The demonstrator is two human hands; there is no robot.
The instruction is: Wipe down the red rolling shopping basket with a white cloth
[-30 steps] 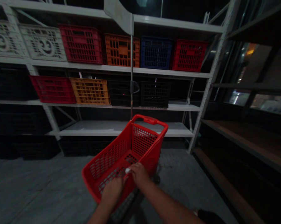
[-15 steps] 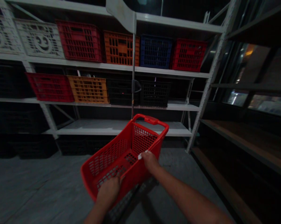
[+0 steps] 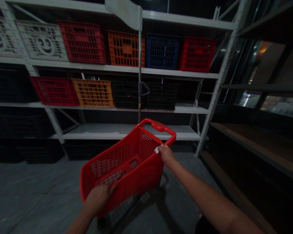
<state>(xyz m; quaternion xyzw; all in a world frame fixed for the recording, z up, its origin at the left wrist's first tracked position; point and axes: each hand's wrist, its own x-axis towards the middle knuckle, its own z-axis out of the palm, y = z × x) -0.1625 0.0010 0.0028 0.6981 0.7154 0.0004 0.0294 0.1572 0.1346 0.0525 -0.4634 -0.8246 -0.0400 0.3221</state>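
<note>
A red plastic shopping cart (image 3: 139, 177) with mesh sides and a looped handle stands at an angle in front of me, its basket holding nothing that I can see. My left hand (image 3: 99, 196) grips the near side rim towards the low left end, fingers over the edge. Farther along the same rim, close to the handle, my right hand (image 3: 167, 155) presses a small crumpled white cloth (image 3: 157, 150) against the red plastic. Most of the cloth is hidden under my fingers. A grey pole with a pale sign (image 3: 127, 13) rises behind the cart.
White metal shelving (image 3: 127, 69) runs behind the cart, with red, orange, blue, white and black crates, such as the orange crate (image 3: 126, 48). To the right stands a dark rack with brown shelves (image 3: 253, 139). Grey floor (image 3: 39, 195) lies around the cart.
My right hand has slid along the rim towards the handle with the cloth. My left hand has shifted left and slightly down along the rim. The cart appears slightly turned.
</note>
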